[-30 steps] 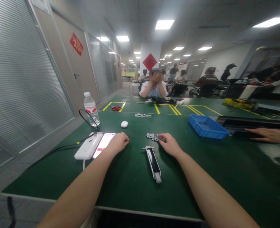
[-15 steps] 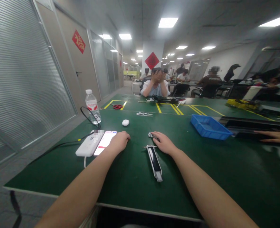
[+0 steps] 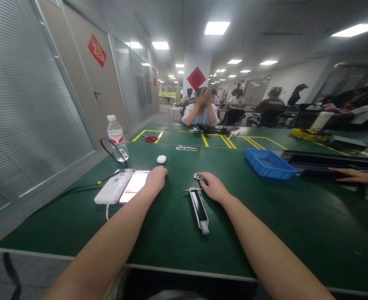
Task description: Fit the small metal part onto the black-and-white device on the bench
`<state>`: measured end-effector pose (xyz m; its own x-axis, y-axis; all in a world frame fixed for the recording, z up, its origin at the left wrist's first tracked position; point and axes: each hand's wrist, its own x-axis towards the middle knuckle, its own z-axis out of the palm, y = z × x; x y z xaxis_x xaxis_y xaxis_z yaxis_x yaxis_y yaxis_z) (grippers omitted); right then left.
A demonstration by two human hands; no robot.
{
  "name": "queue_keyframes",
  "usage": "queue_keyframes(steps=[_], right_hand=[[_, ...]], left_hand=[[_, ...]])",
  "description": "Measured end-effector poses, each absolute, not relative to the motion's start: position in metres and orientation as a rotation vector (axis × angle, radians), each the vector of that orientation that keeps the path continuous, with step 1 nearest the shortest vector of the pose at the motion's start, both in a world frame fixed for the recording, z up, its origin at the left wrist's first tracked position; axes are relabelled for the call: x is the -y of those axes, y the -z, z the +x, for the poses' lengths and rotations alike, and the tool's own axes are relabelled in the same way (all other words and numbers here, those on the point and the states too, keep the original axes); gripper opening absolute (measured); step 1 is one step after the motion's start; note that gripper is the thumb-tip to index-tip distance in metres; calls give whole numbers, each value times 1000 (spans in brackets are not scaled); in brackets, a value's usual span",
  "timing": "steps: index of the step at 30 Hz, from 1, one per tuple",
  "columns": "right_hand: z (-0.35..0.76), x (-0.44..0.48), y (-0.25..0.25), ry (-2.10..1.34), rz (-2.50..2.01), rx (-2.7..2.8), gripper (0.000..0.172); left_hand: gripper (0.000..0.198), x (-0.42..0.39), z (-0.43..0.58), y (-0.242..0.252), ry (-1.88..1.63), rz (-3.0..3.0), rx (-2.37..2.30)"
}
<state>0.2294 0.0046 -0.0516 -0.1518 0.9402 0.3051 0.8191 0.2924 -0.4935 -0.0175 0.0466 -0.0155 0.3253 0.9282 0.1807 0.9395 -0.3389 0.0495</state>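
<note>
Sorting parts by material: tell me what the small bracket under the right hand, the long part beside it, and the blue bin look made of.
Bracket: likely bare metal, silvery and shiny; the right hand mostly covers it.
Long part: probably metal, with a silver-grey frame and a glossy black centre strip of unclear material.
Bin: looks like moulded plastic, uniform matte blue with thin walls.

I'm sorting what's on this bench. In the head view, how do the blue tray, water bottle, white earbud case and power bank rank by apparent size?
1. blue tray
2. power bank
3. water bottle, close to the power bank, unsure
4. white earbud case
</note>
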Motion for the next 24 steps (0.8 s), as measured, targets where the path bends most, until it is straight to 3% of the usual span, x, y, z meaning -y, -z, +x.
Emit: queue_keyframes(steps=[24], right_hand=[[237, -6, 52, -297, -1436, 1837, 34]], left_hand=[[34, -42, -12, 27, 198, -2419, 1742]])
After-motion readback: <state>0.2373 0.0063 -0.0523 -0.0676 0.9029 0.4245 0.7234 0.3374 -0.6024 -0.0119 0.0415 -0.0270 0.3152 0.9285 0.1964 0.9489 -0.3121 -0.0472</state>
